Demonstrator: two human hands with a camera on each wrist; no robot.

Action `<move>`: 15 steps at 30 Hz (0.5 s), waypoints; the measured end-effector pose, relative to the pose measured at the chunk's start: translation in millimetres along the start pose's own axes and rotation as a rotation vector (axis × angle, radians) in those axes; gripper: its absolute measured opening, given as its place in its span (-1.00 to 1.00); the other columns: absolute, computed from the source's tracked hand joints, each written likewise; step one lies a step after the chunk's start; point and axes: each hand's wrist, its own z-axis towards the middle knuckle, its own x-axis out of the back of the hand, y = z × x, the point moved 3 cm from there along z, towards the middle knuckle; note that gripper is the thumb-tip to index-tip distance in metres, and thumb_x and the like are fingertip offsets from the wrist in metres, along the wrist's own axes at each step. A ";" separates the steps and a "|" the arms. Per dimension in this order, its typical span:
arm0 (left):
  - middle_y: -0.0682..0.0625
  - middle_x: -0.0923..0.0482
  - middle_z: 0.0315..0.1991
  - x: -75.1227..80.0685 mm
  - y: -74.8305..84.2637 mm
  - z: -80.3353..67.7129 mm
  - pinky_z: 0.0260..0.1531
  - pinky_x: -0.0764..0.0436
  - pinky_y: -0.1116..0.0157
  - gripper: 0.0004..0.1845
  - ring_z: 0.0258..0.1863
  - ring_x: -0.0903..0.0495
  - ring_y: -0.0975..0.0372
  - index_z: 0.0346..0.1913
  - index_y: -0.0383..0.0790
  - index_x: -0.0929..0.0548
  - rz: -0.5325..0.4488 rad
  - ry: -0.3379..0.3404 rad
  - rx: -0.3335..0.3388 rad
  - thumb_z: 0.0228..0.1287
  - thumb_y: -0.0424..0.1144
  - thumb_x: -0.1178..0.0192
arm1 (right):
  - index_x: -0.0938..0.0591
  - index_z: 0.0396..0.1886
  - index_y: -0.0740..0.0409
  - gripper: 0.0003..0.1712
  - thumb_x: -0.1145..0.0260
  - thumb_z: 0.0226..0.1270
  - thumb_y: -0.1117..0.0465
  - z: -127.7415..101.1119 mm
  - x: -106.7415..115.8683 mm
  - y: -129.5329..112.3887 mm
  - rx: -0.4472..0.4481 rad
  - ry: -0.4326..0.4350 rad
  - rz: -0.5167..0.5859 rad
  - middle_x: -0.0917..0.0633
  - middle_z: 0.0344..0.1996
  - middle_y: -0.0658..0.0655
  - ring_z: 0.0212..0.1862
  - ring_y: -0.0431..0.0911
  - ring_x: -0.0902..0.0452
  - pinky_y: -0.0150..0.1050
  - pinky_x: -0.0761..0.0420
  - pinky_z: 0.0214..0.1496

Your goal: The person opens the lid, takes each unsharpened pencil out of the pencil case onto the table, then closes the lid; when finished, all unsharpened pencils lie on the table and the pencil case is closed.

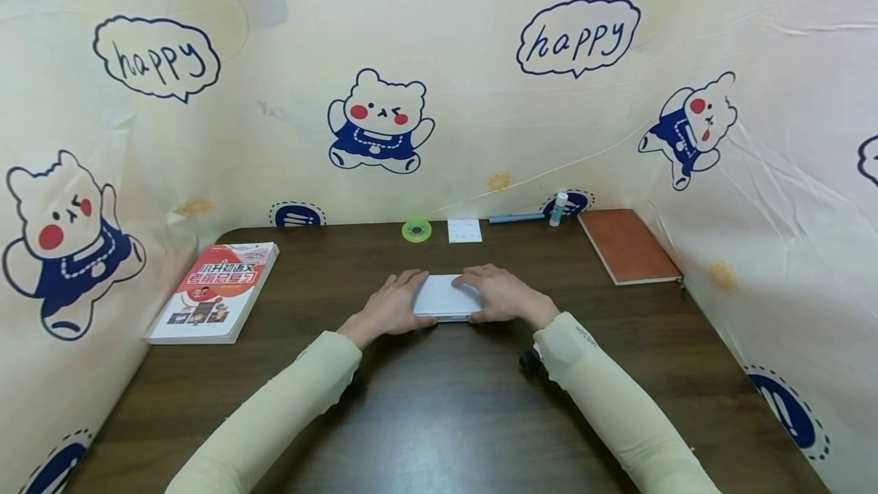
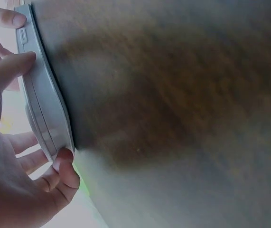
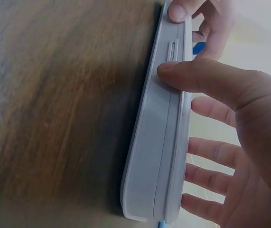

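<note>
A flat pale grey case (image 1: 447,297) with rounded corners lies on the table in front of me. In the right wrist view, a seam and a small slotted catch (image 3: 172,50) run along the front edge of the case. My left hand (image 1: 391,305) grips the left end, its thumb on the front edge and other fingers curled about the end and top. Across from it, my right hand (image 1: 506,296) holds the right end, thumb against the front edge near the catch and fingers over the lid. What the case contains is hidden.
Behind the case stand a green tape roll (image 1: 416,230), a white paper square (image 1: 464,231), a blue stick-like item (image 1: 516,217) and a glue stick (image 1: 559,209). A thick book (image 1: 214,292) lies left, a brown notebook (image 1: 629,245) right. Printed cloth walls (image 1: 473,113) surround the table.
</note>
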 end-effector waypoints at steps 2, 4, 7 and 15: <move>-0.12 -0.22 0.51 0.1 -1.0 0.2 0.15 -0.52 -0.11 0.03 0.36 -0.35 -0.11 0.55 -0.09 -0.18 0.006 -0.001 0.007 0.10 0.28 -0.36 | -0.45 0.39 -0.20 -0.22 -0.50 0.16 -0.10 0.3 0.0 -1.4 0.007 0.004 0.003 -0.38 0.47 0.15 0.44 0.11 -0.32 0.16 -0.35 0.41; -0.13 -0.24 0.49 0.6 -2.1 0.5 0.17 -0.52 -0.11 0.04 0.36 -0.37 -0.10 0.55 -0.10 -0.18 0.006 0.002 0.015 0.09 0.28 -0.37 | -0.46 0.39 -0.20 -0.22 -0.50 0.16 -0.10 0.6 0.0 -2.4 0.010 0.007 0.006 -0.39 0.47 0.16 0.43 0.12 -0.32 0.17 -0.35 0.41; -0.15 -0.27 0.47 1.5 -2.9 1.2 0.18 -0.51 -0.10 0.05 0.34 -0.41 -0.09 0.53 -0.14 -0.20 -0.007 0.010 0.020 0.07 0.27 -0.39 | -0.46 0.38 -0.20 -0.23 -0.51 0.16 -0.09 1.4 0.0 -2.7 0.008 0.011 0.012 -0.39 0.47 0.17 0.43 0.12 -0.32 0.18 -0.35 0.41; -0.18 -0.31 0.42 0.4 -1.8 3.6 0.20 -0.51 -0.04 0.05 0.27 -0.47 -0.06 0.50 -0.20 -0.23 0.000 0.017 0.004 0.04 0.27 -0.40 | -0.49 0.36 -0.20 -0.23 -0.53 0.13 -0.09 2.3 0.2 -2.5 0.002 0.013 0.026 -0.43 0.44 0.14 0.40 0.09 -0.35 0.15 -0.39 0.38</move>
